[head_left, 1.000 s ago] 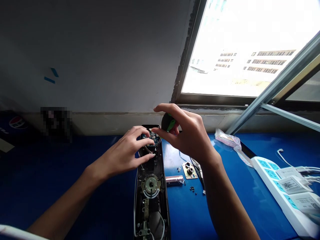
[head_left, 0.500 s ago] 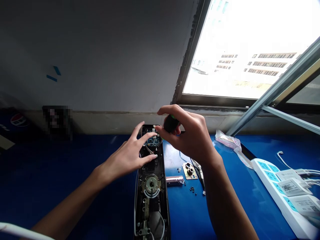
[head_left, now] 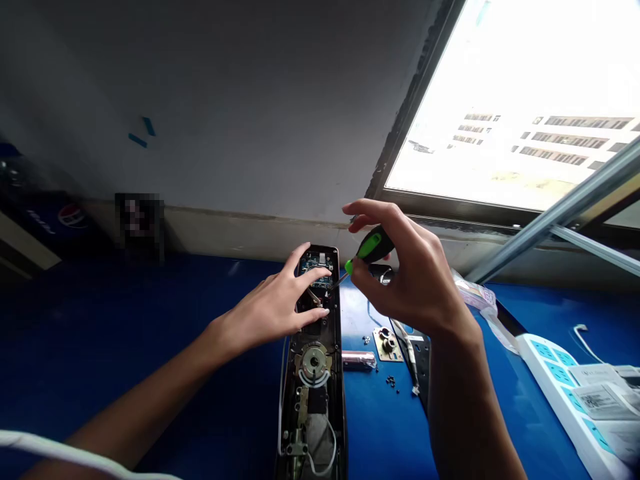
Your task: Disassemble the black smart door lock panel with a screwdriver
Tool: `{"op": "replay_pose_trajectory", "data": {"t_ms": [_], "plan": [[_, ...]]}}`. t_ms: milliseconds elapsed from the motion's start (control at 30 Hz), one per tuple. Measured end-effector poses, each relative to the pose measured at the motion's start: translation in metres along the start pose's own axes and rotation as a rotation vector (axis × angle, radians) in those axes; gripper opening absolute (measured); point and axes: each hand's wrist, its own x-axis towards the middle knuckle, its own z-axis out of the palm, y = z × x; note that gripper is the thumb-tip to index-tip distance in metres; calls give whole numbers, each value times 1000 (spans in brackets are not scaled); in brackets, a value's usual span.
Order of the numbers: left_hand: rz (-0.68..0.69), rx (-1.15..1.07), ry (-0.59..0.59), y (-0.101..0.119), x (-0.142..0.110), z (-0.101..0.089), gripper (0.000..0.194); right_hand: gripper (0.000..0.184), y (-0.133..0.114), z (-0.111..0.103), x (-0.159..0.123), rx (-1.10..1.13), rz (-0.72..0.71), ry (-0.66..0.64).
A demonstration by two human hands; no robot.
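Blue workbench [head_left: 125, 313] below a window [head_left: 500, 100] at upper right, open smart door lock panel [head_left: 315, 393] lying lengthwise at centre, left hand [head_left: 273, 310] spread wide over its circuit board [head_left: 315, 273], right hand [head_left: 415, 287] pinching a green-handled screwdriver [head_left: 373, 247] just beside the board, loose screws [head_left: 390, 381] and a power strip [head_left: 555, 393] at lower right

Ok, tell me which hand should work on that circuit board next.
Right, probably: the right hand holds the green-handled screwdriver, tip beside the circuit board, while the left hand lies empty across the board.
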Motion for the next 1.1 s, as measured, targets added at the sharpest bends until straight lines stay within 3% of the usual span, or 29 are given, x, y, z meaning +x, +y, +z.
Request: {"op": "replay_pose_trajectory", "data": {"t_ms": [133, 300, 433, 600, 767, 900, 1033, 1100], "plan": [[-10, -18, -25, 2, -1, -2, 65, 40, 0, -1, -1, -49, 26, 11], [4, -3, -34, 2, -3, -3, 63, 54, -2, -1, -1, 25, 6, -19], [21, 9, -40, 3, -3, -3, 58, 33, -1, -1, 0, -6, 31, 24], [45, 17, -34, 2, -2, -4, 56, 53, -1, 2, 0, 56, 9, -8], [63, 45, -62, 1, -2, -7, 52, 39, -1, 4, 0, 43, 27, 15], [62, 47, -68, -1, -2, -7, 56, 60, 0, 4, -1, 73, 32, -4], [53, 54, -73, -2, -2, -7, 55, 42, 2, 3, -1, 34, 48, 24], [51, 58, -78, -2, -2, -7, 55, 41, 3, 3, -1, 53, 38, 34]]}}
